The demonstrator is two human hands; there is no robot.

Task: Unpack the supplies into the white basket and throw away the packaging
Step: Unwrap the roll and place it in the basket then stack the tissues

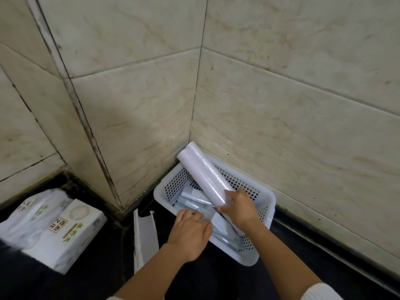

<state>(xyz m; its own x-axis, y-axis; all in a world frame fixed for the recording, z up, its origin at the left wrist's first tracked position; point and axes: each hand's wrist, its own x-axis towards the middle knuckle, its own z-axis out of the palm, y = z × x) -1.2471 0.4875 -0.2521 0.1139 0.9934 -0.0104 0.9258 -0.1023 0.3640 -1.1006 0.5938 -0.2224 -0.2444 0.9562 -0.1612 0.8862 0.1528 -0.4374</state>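
Note:
A white perforated basket point(263, 254) sits on the dark counter in the tiled corner. My right hand point(239, 207) grips the lower end of a long white roll wrapped in clear film point(203, 172), which leans tilted over the basket with its top against the wall corner. My left hand point(190, 231) reaches over the basket's near-left rim, fingers curled on clear-wrapped packets point(194, 201) lying inside. More packets show at the basket's near end point(227, 240).
A white box point(60, 237) with printed labels and a plastic bag point(32, 213) sit on the counter at the left. Flat white packaging point(145, 232) lies just left of the basket. Tiled walls close in behind and to the right.

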